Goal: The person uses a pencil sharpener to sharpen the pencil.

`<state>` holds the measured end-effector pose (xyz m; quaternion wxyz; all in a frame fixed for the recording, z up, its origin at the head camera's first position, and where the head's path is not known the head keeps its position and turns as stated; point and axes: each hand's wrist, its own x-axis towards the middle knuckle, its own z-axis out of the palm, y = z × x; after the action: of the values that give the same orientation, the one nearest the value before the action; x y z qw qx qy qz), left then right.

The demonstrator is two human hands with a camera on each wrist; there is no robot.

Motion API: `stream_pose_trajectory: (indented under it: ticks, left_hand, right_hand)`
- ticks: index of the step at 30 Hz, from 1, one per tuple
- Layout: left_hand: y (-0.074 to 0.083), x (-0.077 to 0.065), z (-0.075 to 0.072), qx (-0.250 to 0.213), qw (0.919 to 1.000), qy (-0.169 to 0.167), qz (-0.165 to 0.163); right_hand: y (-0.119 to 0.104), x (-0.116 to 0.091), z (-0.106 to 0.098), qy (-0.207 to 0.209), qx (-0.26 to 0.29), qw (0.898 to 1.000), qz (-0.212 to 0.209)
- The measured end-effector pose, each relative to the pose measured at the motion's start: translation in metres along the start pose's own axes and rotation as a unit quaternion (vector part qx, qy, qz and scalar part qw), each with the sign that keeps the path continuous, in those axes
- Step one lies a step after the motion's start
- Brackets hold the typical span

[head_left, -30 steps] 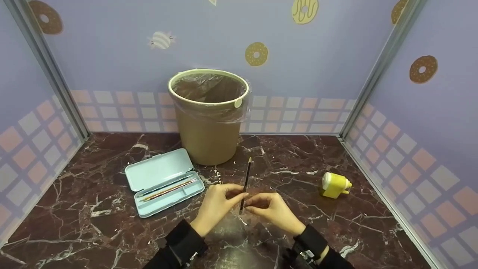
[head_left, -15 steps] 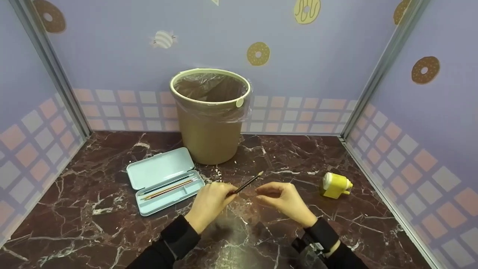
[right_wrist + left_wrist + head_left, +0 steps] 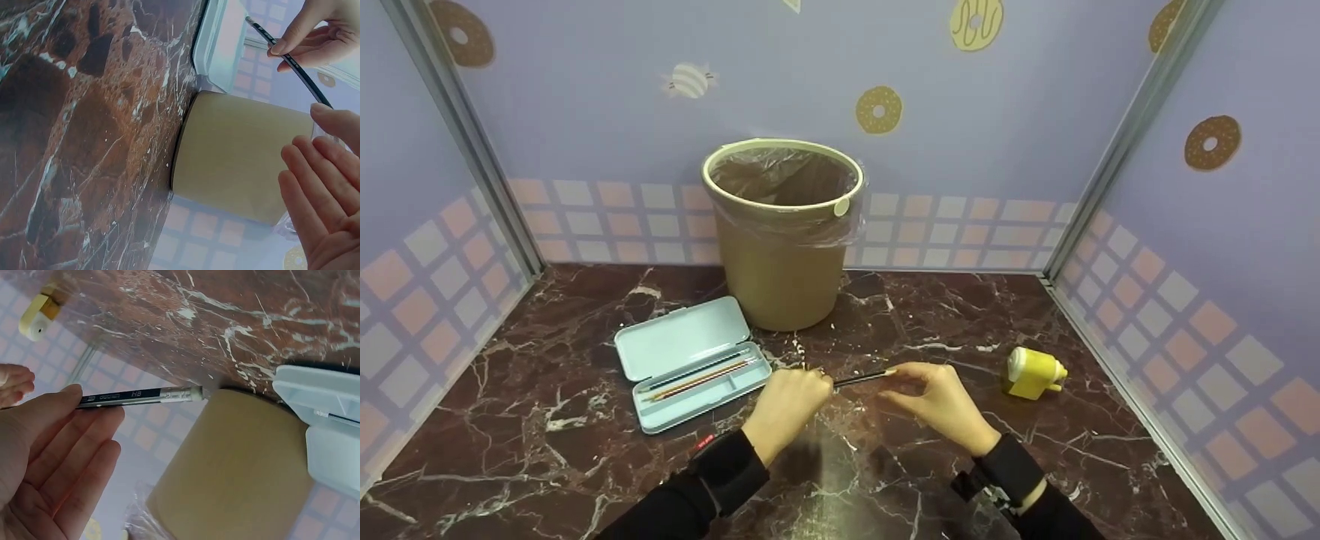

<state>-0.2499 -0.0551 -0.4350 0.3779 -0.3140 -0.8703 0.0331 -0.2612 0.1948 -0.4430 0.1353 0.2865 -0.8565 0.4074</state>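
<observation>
A black pencil [image 3: 859, 379] lies nearly level between the hands, its pale wooden tip toward the right. My left hand [image 3: 791, 401] pinches it between thumb and fingers; the silver ferrule and white eraser end show in the left wrist view. My right hand [image 3: 937, 397] is at the tip, where the index finger appears to touch it. A gap shows between that thumb and index finger, and the other fingers look relaxed in the right wrist view. Left of the hands lies an open light-blue pencil case [image 3: 682, 341] holding several pencils [image 3: 701, 381].
A beige bin [image 3: 784, 270] with a clear plastic liner stands behind the hands, close to the case. To the right sits a yellow and white pencil sharpener [image 3: 1035, 373]. Small pale crumbs are scattered on the dark marbled table [image 3: 585, 465]. Patterned walls enclose back and sides.
The pencil has swung from upright to nearly level in my left hand. My right hand has shifted rightward, away from its lower end, and now meets its tip.
</observation>
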Motion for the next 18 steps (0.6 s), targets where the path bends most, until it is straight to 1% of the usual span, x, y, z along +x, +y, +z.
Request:
stream_pose_trajectory:
  ticks: [3,7,13,18]
  left_hand:
    - [0.0015,0.0008,-0.0009,0.026,0.9996,0.000,0.012]
    - [0.0027,0.0024,-0.0035,0.034,0.9992,-0.015,0.016]
    - [0.0063,0.0057,-0.0052,0.055,0.9974,-0.037,0.027]
    - [0.0099,0.0068,-0.0008,0.057,0.9962,-0.052,0.039]
  right_hand:
    - [0.0010,0.0000,-0.0004,0.012,-0.042,0.999,-0.023]
    - [0.0014,0.0002,-0.0021,0.015,-0.077,0.996,-0.032]
    - [-0.0009,0.0023,-0.0011,-0.006,-0.077,0.996,-0.039]
    - [-0.0053,0.0034,0.0017,-0.030,-0.083,0.995,-0.050]
